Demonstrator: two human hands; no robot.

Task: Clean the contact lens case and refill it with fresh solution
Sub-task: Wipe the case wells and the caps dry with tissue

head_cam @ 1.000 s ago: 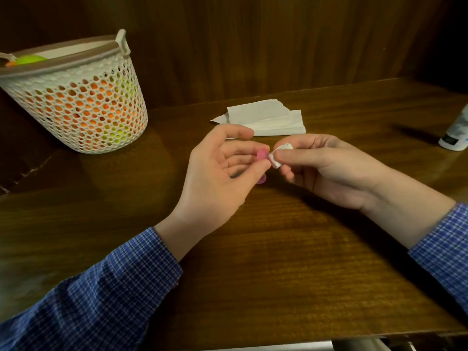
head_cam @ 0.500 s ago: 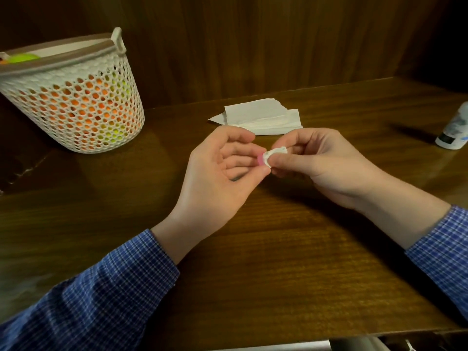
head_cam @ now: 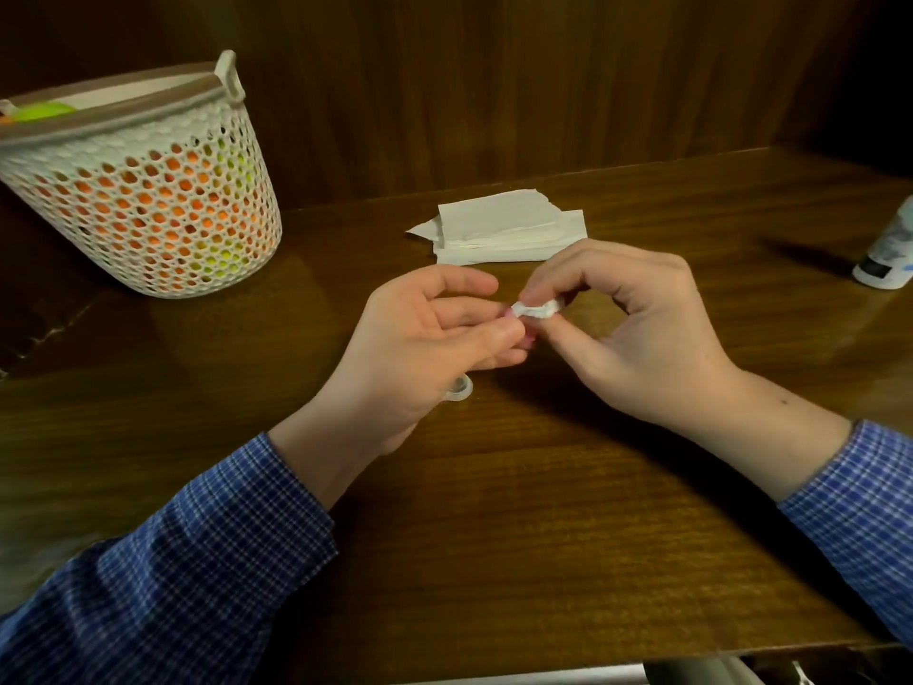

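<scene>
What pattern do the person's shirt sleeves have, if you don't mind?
A small blue-and-white check on both sleeves, clearest in the head view.

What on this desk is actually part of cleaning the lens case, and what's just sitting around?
In use:
- left hand, pinching a small pink piece, mostly hidden
- right hand, fingers on a twisted tissue wad
- clear cap on the desk
- stack of tissues
- white bottle at the right edge

Lying about:
- mesh basket of orange and green items
</scene>
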